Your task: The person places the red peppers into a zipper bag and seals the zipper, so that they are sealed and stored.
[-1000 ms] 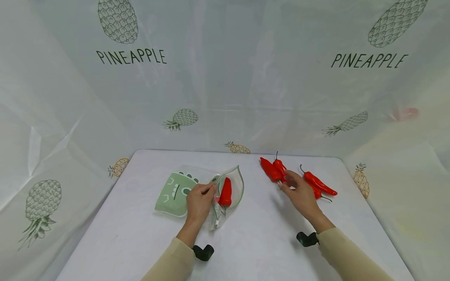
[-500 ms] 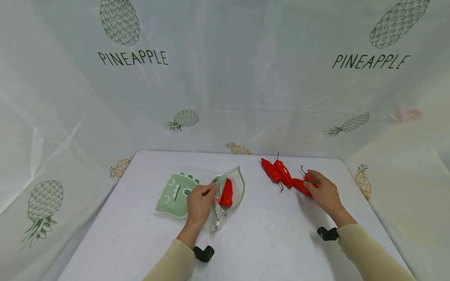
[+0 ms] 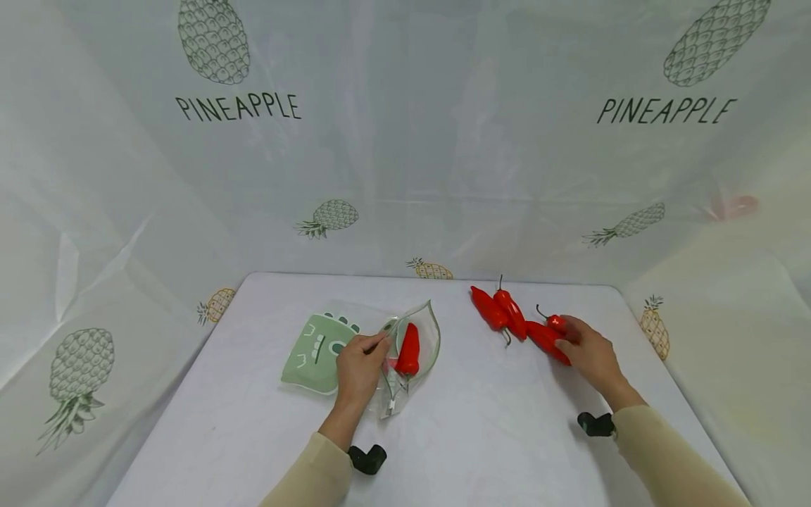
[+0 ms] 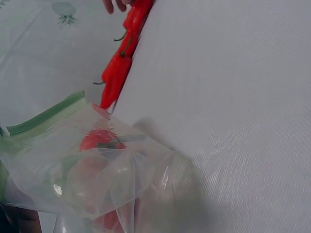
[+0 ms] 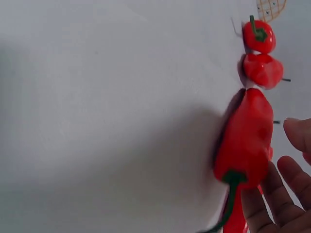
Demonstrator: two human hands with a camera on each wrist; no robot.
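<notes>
My left hand (image 3: 359, 366) pinches the edge of a clear zip bag (image 3: 432, 345) with a green cartoon-monster print (image 3: 310, 352). A red pepper (image 3: 408, 350) shows at the bag's spread mouth, and red also shows through the plastic in the left wrist view. On the right, my right hand (image 3: 591, 355) grips a red pepper (image 3: 555, 322) with a thin dark stem; its far end is hidden under the hand. Another red pepper (image 5: 247, 141), green stem toward the camera, lies right beside the fingers (image 5: 276, 194) in the right wrist view.
Two more red peppers, one on the left (image 3: 486, 308) and one on the right (image 3: 510, 313), lie side by side near the back of the white table (image 3: 469, 429). A translucent pineapple-print curtain (image 3: 405, 141) surrounds the table at the back and sides.
My right hand has gone from the left-hand peppers to those on the right. The far right pepper has shifted slightly left and toward me. My left hand and the bag stay put.
</notes>
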